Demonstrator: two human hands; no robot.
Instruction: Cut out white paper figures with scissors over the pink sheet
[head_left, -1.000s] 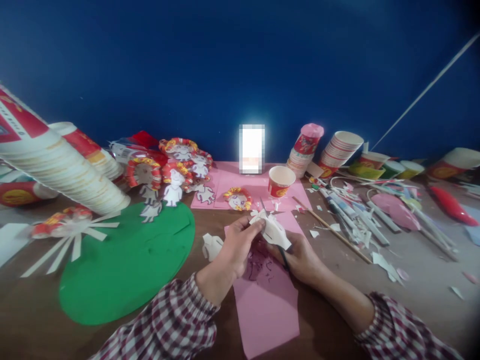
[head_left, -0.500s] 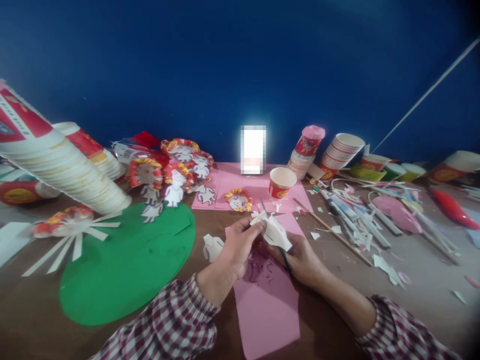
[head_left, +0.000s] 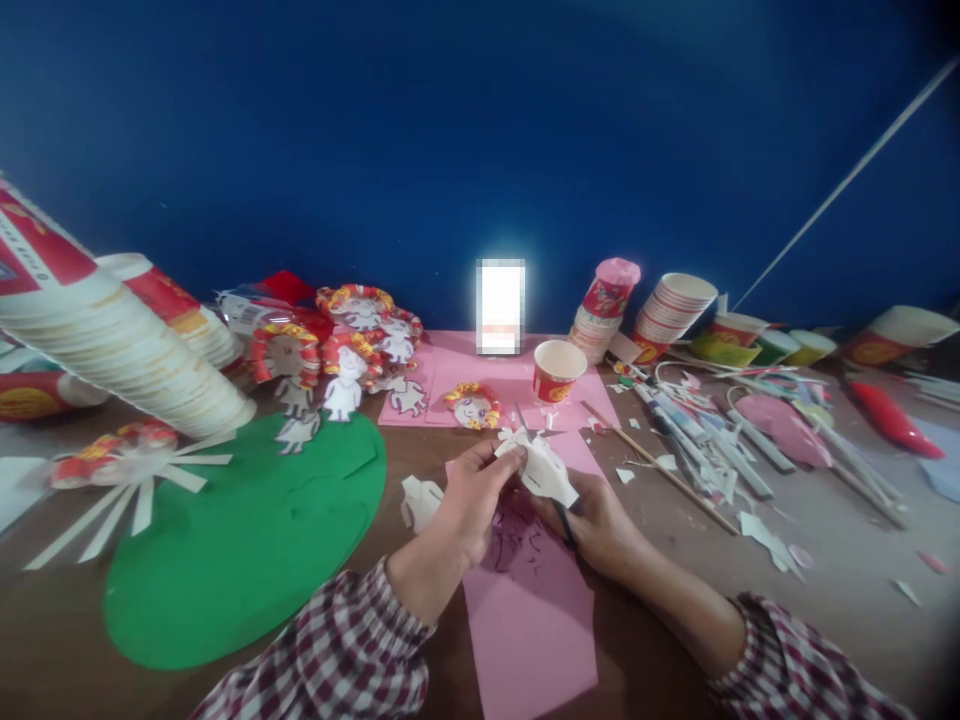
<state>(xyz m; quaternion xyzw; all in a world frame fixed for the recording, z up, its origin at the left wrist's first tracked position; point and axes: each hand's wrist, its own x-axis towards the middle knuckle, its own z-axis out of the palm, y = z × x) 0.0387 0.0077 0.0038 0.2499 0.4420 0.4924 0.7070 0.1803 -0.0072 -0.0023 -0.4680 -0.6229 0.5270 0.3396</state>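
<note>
A white paper cutout (head_left: 546, 474) is pinched between the thumb and fingers of my left hand (head_left: 474, 500). My right hand (head_left: 600, 525) is closed around the dark handles of a pair of scissors (head_left: 564, 522), whose blades pass by the paper and show a tip beyond it. Part of the scissors is hidden behind the cutout and my fingers. Both hands are above a pink sheet (head_left: 529, 640) with dark marker lines. Another white paper piece (head_left: 420, 502) lies beside my left wrist.
A green paper oval (head_left: 247, 560) lies at left, near leaning stacked paper cups (head_left: 142, 350) and paper figures (head_left: 343, 385). A single paper cup (head_left: 559, 372) stands ahead. Markers (head_left: 697, 440), a wooden stick (head_left: 667, 470) and paper scraps (head_left: 772, 540) lie at right.
The whole view has shifted slightly, so objects sit a little lower and further left. Both hands keep their grips on the paper and the scissors, almost in place.
</note>
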